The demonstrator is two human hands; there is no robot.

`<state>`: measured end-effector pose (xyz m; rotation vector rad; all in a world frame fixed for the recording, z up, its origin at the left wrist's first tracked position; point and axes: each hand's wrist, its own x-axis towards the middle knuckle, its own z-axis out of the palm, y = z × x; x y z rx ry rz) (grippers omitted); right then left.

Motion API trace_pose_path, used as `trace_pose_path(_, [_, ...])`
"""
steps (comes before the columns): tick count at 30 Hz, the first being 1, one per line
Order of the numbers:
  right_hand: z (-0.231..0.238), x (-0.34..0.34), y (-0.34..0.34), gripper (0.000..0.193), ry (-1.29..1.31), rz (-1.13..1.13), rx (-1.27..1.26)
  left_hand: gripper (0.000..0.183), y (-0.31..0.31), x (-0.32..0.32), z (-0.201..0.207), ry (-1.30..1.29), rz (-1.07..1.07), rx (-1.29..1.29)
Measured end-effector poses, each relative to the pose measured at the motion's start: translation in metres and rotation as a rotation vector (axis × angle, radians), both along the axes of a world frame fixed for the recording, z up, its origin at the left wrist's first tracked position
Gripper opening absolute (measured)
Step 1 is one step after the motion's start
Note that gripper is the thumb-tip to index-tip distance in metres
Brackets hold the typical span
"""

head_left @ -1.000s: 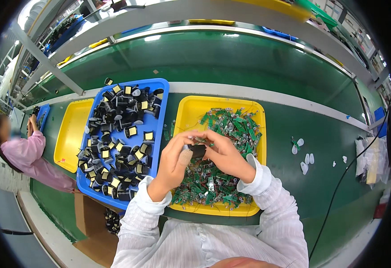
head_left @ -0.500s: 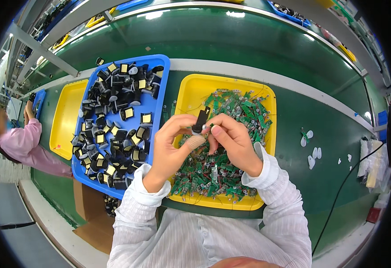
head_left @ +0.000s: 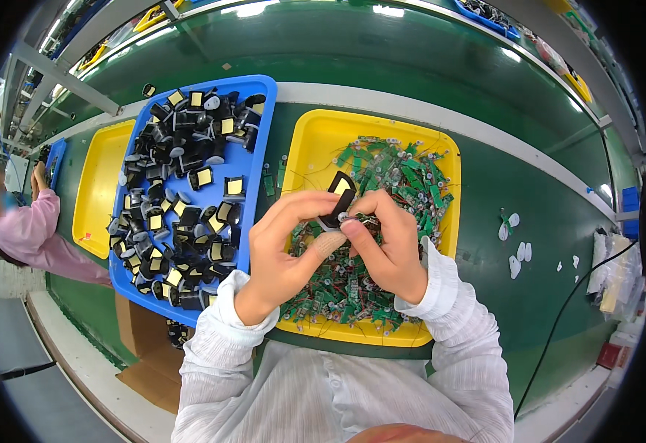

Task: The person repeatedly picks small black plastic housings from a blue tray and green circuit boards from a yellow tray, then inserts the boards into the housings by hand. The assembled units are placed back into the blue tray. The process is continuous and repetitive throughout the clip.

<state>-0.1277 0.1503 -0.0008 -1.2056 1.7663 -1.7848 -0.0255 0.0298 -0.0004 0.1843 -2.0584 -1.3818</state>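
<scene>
Above the yellow tray (head_left: 448,199), my left hand (head_left: 278,255) pinches a black plastic housing (head_left: 343,193) between thumb and fingers. The housing is tilted, with a cream-yellow pad showing on its upper end. My right hand (head_left: 391,255) meets it at the lower end, thumb and fingertips closed on a small circuit board with wires (head_left: 368,220), partly hidden by the fingers. A heap of green circuit boards (head_left: 404,173) with thin wires and small round grey parts lies in the tray beneath both hands.
Left of my hands stands a blue tray (head_left: 266,125) with many similar black housings (head_left: 190,140). Beyond it lie another yellow tray (head_left: 101,173) and a person in pink (head_left: 31,225). White oval pieces (head_left: 515,266) and a black cable (head_left: 559,325) are on the green bench at right.
The black housing has turned in my left hand, so its cream-yellow pad now shows. My right fingers have closed in nearer to its lower end. The view has shifted slightly.
</scene>
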Motion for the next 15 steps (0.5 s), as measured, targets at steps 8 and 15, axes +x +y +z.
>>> trace_pose_path(8, [-0.011,-0.007,-0.002,0.013,-0.025,0.113,-0.035,0.028,-0.001,-0.001,0.001,0.051,0.015,-0.122])
trace_pose_path(15, [-0.008,-0.011,-0.002,0.011,-0.058,0.177,0.006,0.031,-0.006,0.002,0.000,0.050,0.004,-0.206])
